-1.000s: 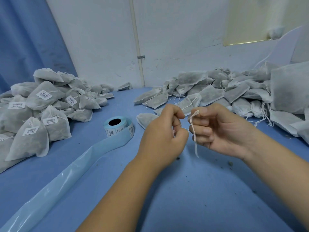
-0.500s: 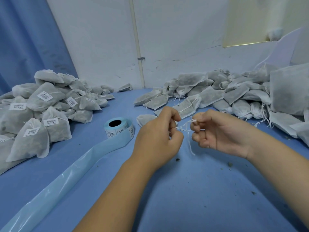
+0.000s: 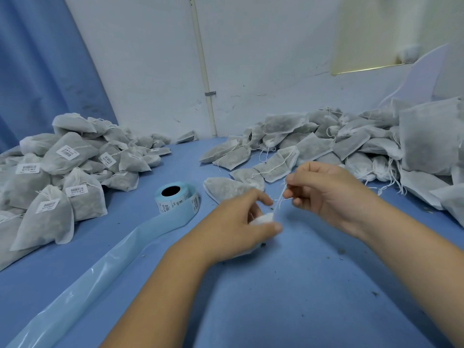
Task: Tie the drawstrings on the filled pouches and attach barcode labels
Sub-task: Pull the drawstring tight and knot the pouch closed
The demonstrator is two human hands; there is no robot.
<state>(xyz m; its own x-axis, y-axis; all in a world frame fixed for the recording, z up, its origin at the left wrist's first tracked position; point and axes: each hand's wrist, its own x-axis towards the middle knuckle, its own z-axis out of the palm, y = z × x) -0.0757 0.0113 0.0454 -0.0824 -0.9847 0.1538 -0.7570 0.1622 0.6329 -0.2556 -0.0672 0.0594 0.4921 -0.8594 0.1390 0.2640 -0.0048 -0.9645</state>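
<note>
**Inspector:** Start at the left edge of the surface [image 3: 288, 305]. What is finished?

**Assessor:** A heap of labelled pouches [image 3: 57, 177] lies along that edge. Their necks are drawn in, and barcode stickers show on those facing up. I judge these complete, though I cannot count them.

**Inspector:** Moving inward?

**Assessor:** The label roll [image 3: 175, 197] stands on end just beside that heap, with labels showing on it. Its backing strip [image 3: 100, 267] trails toward the near left corner.

**Inspector:** And the item in work?

**Assessor:** One pouch [image 3: 262, 218] is about mid-surface, well apart from every edge. The left grip [image 3: 238, 227] is clenched round its gathered neck. The right grip [image 3: 334, 194] pinches the drawstring [image 3: 280, 199], which is drawn taut up and rightward from the neck. The cord is too fine to tell whether a knot has formed. No sticker is seen on the pouch, but the grip hides most of it. In my judgement tying is under way and labelling is yet to come.

**Inspector:** What is outstanding?

**Assessor:** A heap of untied pouches [image 3: 326, 146] runs along the far edge to the right edge. Their cords hang loose and no stickers are seen. By the look of both heaps, a large share remains.

**Inspector:** Is there room to move?

**Assessor:** Bare blue surface with scattered crumbs shows between the heaps and toward the near edge. The reach from the left grip to the roll looks unobstructed. The strip lies near the left forearm and could snag.
</note>
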